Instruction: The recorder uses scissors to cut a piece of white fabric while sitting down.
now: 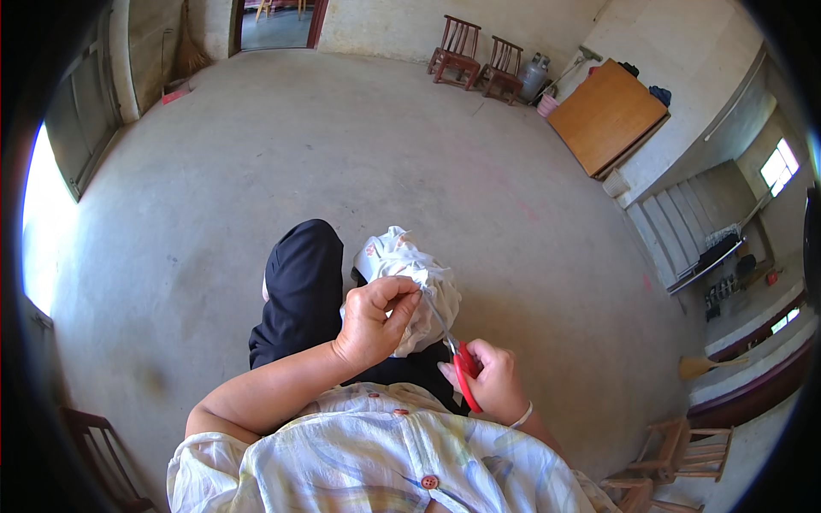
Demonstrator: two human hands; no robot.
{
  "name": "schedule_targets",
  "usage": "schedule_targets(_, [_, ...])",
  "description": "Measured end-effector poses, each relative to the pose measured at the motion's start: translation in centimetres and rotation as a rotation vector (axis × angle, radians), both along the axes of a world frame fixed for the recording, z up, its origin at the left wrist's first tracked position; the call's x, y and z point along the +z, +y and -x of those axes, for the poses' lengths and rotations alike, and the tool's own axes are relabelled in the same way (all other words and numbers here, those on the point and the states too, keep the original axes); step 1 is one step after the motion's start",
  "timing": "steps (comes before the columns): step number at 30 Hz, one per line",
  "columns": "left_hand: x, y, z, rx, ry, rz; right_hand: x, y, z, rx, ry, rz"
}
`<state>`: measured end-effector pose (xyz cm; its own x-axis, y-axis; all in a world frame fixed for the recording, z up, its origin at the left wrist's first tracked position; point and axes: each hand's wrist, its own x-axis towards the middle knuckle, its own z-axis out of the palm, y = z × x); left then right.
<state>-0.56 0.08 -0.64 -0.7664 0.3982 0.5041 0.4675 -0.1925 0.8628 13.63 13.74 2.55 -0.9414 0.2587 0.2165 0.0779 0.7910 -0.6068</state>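
A bunched white cloth [410,256] with small orange marks lies over my right knee. My left hand [378,317] pinches a bit of it between thumb and fingertips. In my right hand [494,381] is a pair of scissors with red handles [466,378]. The narrow metal blades point up and to the left, and their tips meet the cloth close beside my left fingertips. Whether the blades are apart cannot be made out. The exact spot pinched is partly hidden by the fingers.
Concrete floor [256,154] surrounds me. Wooden chairs [455,54] and a gas cylinder [534,75] stand by the far wall. An orange-brown board [606,118] leans at the right, near a staircase [667,221]. More wooden chairs [673,449] are at lower right.
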Motion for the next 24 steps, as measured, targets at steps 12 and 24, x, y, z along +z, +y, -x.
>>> schedule_targets(12, [0.0, -0.1, 0.1, 0.016, 0.005, 0.042, 0.4, 0.1, 0.0, 0.009, 0.016, -0.037])
schedule_targets(24, [0.1, -0.2, 0.4, -0.003, 0.064, 0.06, 0.9, 0.5, 0.2, 0.028, -0.015, 0.007])
